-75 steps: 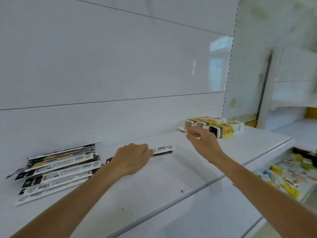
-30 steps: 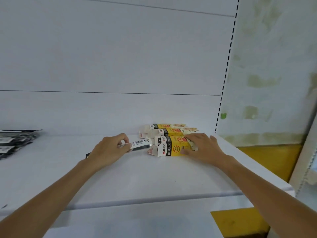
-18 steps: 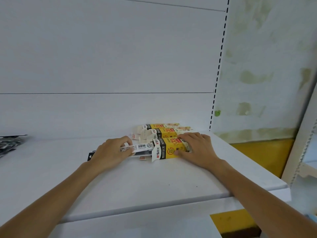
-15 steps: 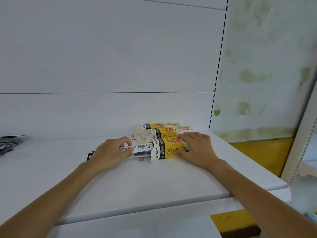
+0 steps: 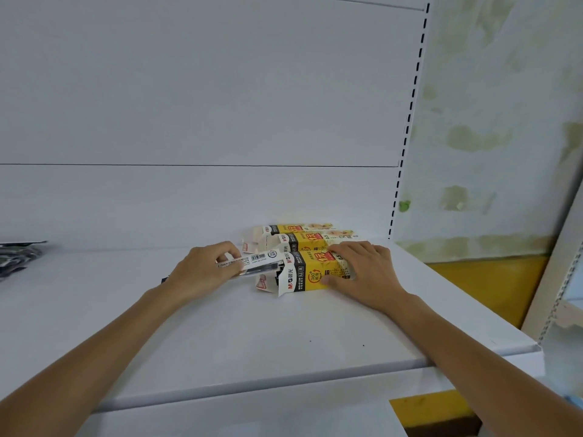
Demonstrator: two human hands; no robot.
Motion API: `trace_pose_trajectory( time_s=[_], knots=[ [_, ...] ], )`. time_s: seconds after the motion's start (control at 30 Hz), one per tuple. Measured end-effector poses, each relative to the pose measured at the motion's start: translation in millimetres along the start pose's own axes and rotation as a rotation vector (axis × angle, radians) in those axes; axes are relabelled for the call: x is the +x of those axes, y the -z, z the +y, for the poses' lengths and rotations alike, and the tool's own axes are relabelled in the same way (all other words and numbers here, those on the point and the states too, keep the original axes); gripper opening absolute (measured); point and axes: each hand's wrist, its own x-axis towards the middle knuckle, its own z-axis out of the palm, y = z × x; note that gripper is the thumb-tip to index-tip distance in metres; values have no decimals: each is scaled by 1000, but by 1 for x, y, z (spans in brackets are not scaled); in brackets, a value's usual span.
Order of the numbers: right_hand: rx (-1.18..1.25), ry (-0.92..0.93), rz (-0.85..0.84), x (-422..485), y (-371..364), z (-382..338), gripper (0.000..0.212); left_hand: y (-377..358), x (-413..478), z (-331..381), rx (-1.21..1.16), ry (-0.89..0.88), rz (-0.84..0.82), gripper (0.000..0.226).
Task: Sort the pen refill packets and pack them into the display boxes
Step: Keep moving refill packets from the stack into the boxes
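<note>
I see the refill packet (image 5: pixel 252 263) lying flat, its far tip at the open, flapped mouth of the front box (image 5: pixel 310 274); how far it has gone inside I cannot tell. My left hand (image 5: pixel 202 272) grips the packet's near end, fingers curled over it. My right hand (image 5: pixel 362 275) holds the front box down, fingers draped across its top and thumb against its near side. That box lies on its side on the white shelf (image 5: pixel 252 342), mouth facing left. Two more boxes (image 5: pixel 303 239) lie just behind it, side by side, the rearmost close to the back panel (image 5: pixel 189 200). Right of the boxes the shelf runs a short way to its end by the slotted upright (image 5: pixel 407 127). Bare shelf stretches from the boxes toward me up to the front edge, and leftward to a pile of packets (image 5: pixel 19 257) at the far left, well apart from my hands.
</note>
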Motion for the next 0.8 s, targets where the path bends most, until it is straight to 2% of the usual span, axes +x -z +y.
trace_pose_trajectory(
  time_s=[0.17,0.47,0.53,0.63,0.8],
  knots=[
    [-3,1,6,-1,1,-1,90,-3,1,-1,-7,-1,-21,5],
    [6,-1,17,0,0,-1,90,-3,2,3,-17,26,-57,7],
    [5,-1,13,0,0,-2,90,-4,2,5,-24,26,-60,14],
    [11,-3,17,-1,0,-1,90,-6,2,8,-63,29,-53,5],
    [10,5,26,-1,-1,-1,90,-7,1,11,-108,40,-42,9]
  ],
)
